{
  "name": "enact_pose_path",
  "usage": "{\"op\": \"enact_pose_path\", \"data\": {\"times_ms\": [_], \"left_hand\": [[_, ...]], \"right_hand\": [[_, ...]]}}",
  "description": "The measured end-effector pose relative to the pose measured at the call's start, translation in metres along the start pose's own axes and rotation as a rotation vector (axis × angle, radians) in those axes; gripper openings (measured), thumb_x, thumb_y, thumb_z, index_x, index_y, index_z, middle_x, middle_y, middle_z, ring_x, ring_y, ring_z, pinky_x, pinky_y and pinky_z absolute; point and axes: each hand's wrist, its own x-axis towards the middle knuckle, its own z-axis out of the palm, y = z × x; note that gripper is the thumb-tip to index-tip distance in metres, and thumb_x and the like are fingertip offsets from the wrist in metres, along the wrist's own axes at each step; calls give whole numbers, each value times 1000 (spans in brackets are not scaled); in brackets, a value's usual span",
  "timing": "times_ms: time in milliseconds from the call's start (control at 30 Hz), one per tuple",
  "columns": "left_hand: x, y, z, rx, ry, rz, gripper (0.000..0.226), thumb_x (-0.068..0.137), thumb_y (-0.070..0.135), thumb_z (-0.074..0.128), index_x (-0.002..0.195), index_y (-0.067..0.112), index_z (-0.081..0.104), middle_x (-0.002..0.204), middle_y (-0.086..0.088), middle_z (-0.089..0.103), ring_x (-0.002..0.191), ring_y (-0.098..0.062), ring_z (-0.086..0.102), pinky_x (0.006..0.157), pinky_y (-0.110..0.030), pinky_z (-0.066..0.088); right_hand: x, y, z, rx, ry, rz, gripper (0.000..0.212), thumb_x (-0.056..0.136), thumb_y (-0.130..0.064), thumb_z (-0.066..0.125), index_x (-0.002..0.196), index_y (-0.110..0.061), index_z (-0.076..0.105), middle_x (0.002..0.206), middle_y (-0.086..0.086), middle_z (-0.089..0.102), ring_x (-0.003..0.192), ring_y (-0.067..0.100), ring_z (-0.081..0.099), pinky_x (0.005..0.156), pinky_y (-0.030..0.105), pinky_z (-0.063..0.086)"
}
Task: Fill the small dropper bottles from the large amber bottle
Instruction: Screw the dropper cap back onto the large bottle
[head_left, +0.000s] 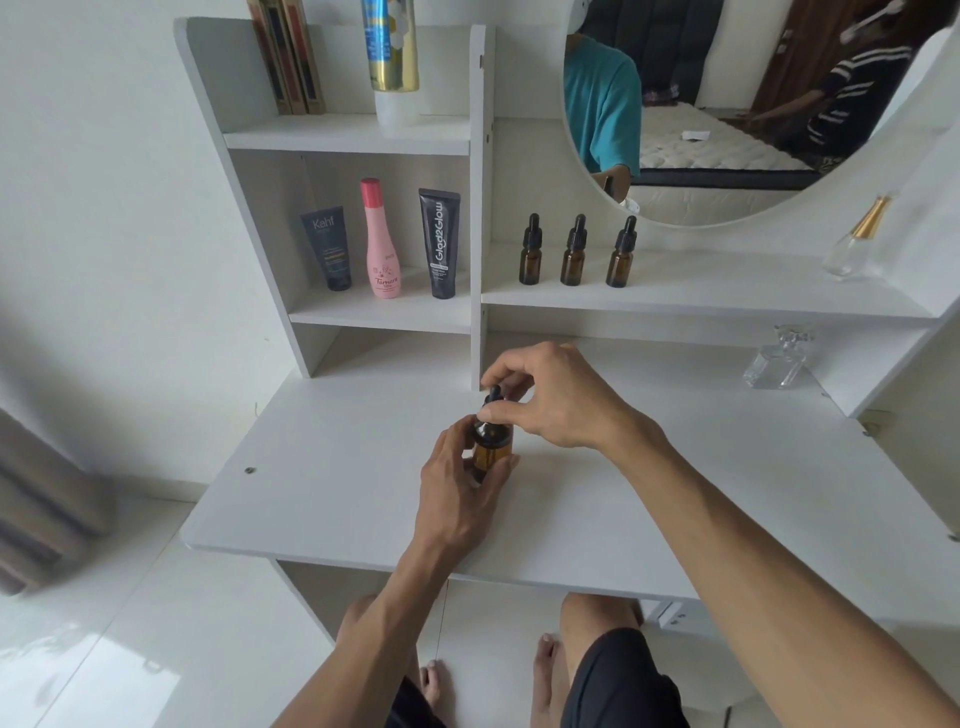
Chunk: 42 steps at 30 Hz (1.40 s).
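Amber glass, capped in black: the large amber glass bottle with a black dropper top is seen standing on the white laminate surface of a dressing table, held at both ends. Its body is gripped by the left hand, fingers curled round the glass, while the black collar of the cap is pinched by the right hand from above. The cap appears to be still seated; whether it has been loosened cannot be told.

Three small amber dropper bottles with black tops are lined up, well apart from the hands, on the white shelf beneath the round mirror, all still capped.

Several risks may be judged from here. If the cap is twisted hard while the lower grip is slack, the bottle could be spun or tipped and liquid spilled onto the surface. If the dropper is drawn out carelessly, drips could be left on the white top. The small bottles, narrow and upright, could be knocked over when reached for.
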Motion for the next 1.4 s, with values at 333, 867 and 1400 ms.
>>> {"op": "enact_pose_path", "data": {"times_ms": [333, 867, 1400], "left_hand": [[-1, 0, 0, -13, -4, 0, 45, 86, 31, 74, 126, 29, 54, 116, 10, 59, 92, -13, 66, 74, -20, 54], [-1, 1, -1, -13, -5, 9, 43, 86, 32, 74, 124, 29, 55, 116, 10, 59, 94, -12, 65, 73, -19, 54], [-1, 0, -1, -29, -13, -6, 40, 86, 31, 73, 122, 32, 56, 113, 14, 59, 92, -13, 68, 75, -24, 55]], "right_hand": [[0, 1, 1, 40, -15, 0, 29, 79, -20, 84, 106, -22, 74, 96, -7, 74, 86, 3, 70, 84, 23, 58], [-1, -1, 4, 18, -5, 8, 33, 79, -25, 84, 110, -23, 74, 98, -4, 74, 88, 7, 71, 84, 25, 58], [-3, 2, 9, 17, 33, 25, 39, 77, -34, 85, 112, -23, 73, 98, -5, 73, 87, 9, 70, 81, 28, 58]]}}
